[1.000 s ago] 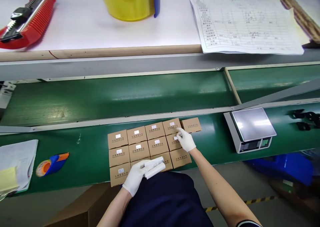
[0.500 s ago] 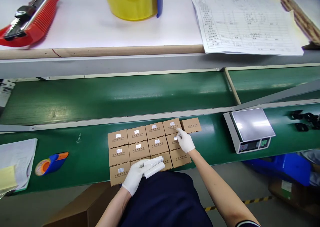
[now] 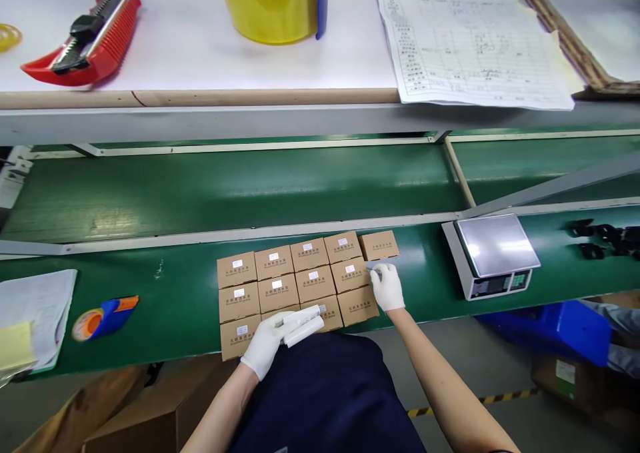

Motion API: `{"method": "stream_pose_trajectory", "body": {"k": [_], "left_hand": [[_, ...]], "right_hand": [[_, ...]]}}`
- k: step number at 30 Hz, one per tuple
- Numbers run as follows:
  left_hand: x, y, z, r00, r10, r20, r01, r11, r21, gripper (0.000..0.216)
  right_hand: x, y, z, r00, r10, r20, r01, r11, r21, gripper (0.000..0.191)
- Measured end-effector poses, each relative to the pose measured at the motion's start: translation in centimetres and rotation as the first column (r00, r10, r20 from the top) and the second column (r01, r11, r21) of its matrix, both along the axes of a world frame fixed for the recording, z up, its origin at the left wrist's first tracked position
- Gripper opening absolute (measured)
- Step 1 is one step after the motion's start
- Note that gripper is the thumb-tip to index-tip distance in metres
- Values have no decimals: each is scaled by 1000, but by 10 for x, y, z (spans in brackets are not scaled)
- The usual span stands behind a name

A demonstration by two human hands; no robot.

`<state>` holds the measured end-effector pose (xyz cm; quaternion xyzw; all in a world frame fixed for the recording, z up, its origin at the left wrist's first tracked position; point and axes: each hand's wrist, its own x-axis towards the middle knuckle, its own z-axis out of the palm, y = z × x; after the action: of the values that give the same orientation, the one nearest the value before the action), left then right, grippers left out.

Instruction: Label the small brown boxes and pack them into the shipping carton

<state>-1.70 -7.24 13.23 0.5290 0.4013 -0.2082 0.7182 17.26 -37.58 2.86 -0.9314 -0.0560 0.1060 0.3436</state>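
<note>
Far left on the table (image 3: pixel 175 320): papers (image 3: pixel 47 306), then a tape dispenser (image 3: pixel 105 318), apart from the boxes, probably parked there for elbow room. Brown boxes (image 3: pixel 315 284) lie in tight rows in front of me, printed faces up, likely so the white labels (image 3: pixel 313 275) read at a glance. My left hand (image 3: pixel 265 343) grasps two white rolls (image 3: pixel 305 331) over the front row, probably for easy reach. Right hand (image 3: pixel 387 286): fingers bent by a pale strip (image 3: pixel 373 264), can't tell if pinching. Beyond: scale (image 3: pixel 497 246), black parts (image 3: pixel 607 236).
</note>
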Motion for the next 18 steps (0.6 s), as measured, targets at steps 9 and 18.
{"method": "stream_pose_trajectory", "body": {"k": [9, 18], "left_hand": [[-28, 5, -30, 999, -16, 31, 16, 1000, -1, 51], [-34, 4, -33, 1000, -9, -1, 9, 1000, 10, 56]], "right_hand": [[-54, -1, 11, 942, 167, -290, -124, 979, 160, 24], [-56, 7, -4, 942, 189, -278, -176, 982, 72, 20]]}}
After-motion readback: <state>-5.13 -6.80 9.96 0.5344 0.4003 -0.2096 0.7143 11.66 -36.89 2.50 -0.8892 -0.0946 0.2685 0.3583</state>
